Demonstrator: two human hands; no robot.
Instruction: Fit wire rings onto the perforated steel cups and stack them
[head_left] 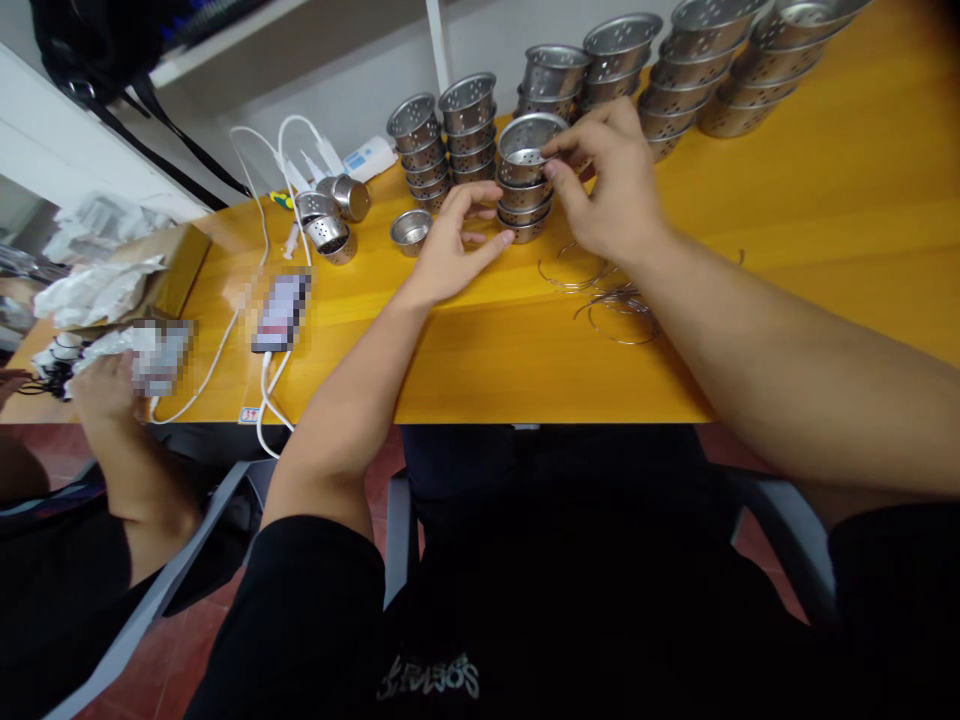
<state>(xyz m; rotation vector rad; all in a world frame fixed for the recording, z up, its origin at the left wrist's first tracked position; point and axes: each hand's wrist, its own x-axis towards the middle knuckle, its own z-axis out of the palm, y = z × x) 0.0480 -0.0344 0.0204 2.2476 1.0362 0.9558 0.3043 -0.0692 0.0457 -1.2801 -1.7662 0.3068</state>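
Stack of cups (523,194) may tip if R hand (616,190), fingers pinching rim of top cup (517,170), pulls sideways. L hand (448,246), fingers half-open at left side, prob. gives little support.

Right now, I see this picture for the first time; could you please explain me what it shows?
No machine here: these are a person's two bare hands, seen from one camera worn on the head, looking down. The right hand has its fingers at the rim of the top cup in a stack of silver, perforated metal cups; I cannot tell how firmly. The left hand is open beside that stack. The yellow wooden table also bears more cup stacks, thin wire loops and a phone.
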